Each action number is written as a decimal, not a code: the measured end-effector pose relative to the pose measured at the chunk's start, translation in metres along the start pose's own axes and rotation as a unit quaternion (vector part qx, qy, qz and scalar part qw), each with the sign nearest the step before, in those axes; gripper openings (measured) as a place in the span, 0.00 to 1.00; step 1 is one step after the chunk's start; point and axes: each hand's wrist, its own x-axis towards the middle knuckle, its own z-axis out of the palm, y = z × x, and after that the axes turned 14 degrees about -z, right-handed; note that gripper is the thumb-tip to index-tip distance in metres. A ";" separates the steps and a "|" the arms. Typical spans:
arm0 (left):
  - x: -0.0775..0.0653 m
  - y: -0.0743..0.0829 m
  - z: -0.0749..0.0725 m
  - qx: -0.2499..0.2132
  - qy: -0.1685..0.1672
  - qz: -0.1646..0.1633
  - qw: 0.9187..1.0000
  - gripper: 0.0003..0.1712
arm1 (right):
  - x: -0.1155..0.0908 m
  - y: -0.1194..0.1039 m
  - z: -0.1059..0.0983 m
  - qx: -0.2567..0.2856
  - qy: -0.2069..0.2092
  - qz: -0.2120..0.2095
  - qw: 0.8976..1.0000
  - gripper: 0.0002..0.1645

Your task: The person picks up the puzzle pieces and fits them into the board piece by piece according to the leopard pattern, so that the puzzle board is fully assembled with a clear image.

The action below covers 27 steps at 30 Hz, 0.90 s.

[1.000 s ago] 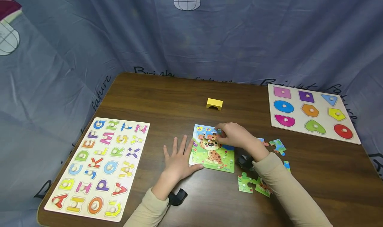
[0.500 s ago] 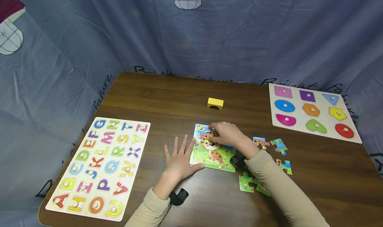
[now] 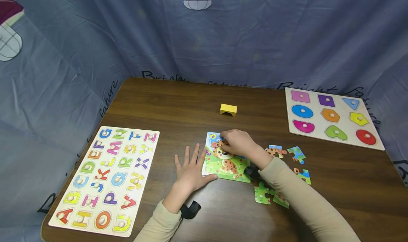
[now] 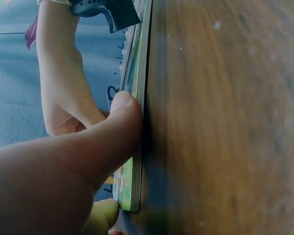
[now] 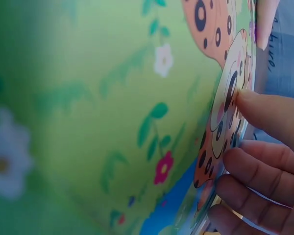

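Evidently I'm only partway through: at least five loose green, blue and orange jigsaw pieces lie right of the rectangular leopard-printed board on the brown wood-grain counter. My left hand lies flat, fingers spread, against the board; my right hand curls over its upper part, whether pinching a piece I can't tell.

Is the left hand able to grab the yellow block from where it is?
Probably yes, with a stretch. The left hand lies spread at the edge of the leopard puzzle; beyond its fingertips, bare table leads to the yellow block. The right hand, on the puzzle, leaves that way free.
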 end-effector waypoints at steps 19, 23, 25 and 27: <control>0.000 0.002 -0.001 0.005 -0.005 0.001 1.000 0.55 | -0.008 0.005 -0.002 0.046 0.022 0.025 0.998 0.31; 0.001 0.003 -0.001 -0.002 -0.007 0.001 1.000 0.55 | -0.022 0.013 -0.014 0.087 0.031 0.043 0.995 0.29; 0.000 0.002 -0.001 -0.008 -0.004 0.000 1.000 0.55 | -0.035 0.021 -0.022 0.109 0.037 0.047 0.992 0.27; -0.002 0.001 -0.001 -0.011 -0.001 -0.002 1.000 0.55 | -0.051 0.031 -0.030 0.138 0.043 0.055 0.988 0.24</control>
